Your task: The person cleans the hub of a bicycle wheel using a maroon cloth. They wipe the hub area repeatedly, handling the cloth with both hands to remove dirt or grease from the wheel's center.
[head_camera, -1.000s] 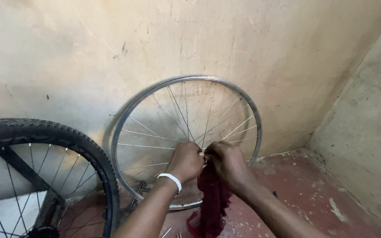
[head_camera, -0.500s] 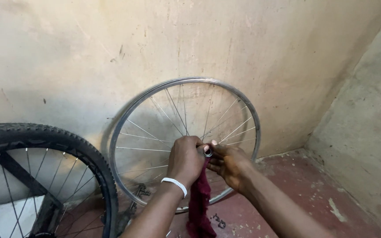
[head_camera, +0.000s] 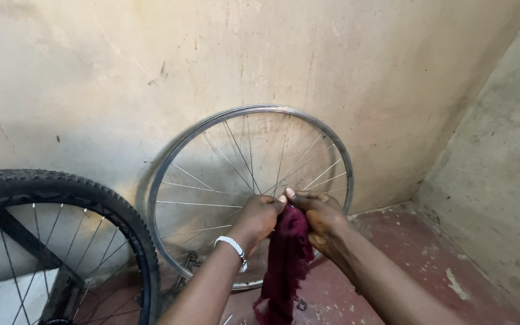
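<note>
Head view: our left hand (head_camera: 259, 218) and right hand (head_camera: 322, 215) both pinch the maroon rag (head_camera: 285, 260) shut at the bare spoked rim's (head_camera: 176, 150) hub. Rag now covers the hub we glimpsed half a second ago; wiping continues, we judge.

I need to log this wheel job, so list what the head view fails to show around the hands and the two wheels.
- Hub of the bare rim: hidden behind the left hand, the right hand and the rag.
- What the fingers pinch inside the rag: covered by the cloth.
- Tyred wheel: cut off by the left and bottom edges.
- Small metal bits on the floor under the rag: too small to tell.
</note>
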